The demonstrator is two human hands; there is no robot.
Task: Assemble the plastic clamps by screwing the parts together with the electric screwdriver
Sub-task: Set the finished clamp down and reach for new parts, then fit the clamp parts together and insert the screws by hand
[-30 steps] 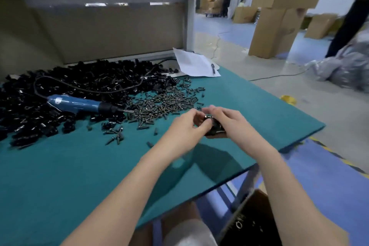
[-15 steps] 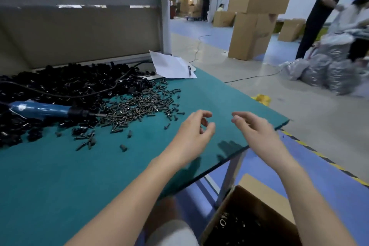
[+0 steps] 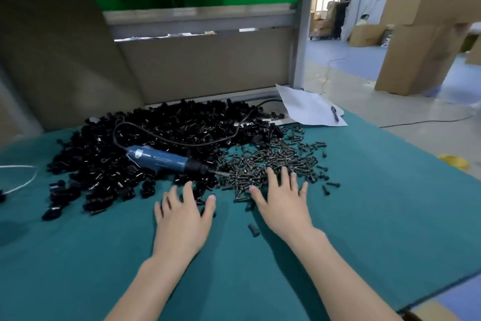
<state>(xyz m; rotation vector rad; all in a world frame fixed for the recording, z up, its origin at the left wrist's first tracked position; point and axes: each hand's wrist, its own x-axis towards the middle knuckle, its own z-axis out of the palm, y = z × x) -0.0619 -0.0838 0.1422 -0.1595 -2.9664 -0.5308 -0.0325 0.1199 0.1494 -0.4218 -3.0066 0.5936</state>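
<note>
Teal cloth covers the workbench (image 3: 390, 216), with the task's stock on its far half. Black plastic clamp parts (image 3: 161, 133) sit in a broad heap at the left, and just right of them spreads a pile of dark screws (image 3: 276, 162). The blue electric screwdriver (image 3: 161, 158) lies across the heap's near edge, bit pointing into the screws, its cord (image 3: 182, 142) looping back over the parts.

A second ago both hands held one clamp together near the front edge; half a second ago they were empty. Now the left hand (image 3: 182, 219) reaches to the heap's edge, fingers straight and holding nothing. The right hand (image 3: 283, 201), equally spread and empty, is over the near screws; whether it touches them I cannot tell. One clamp seems finished, and the next likely starts with picking fresh parts.

Beyond lie a white paper (image 3: 307, 107) with a pen (image 3: 334, 112), and cardboard boxes (image 3: 421, 47).
</note>
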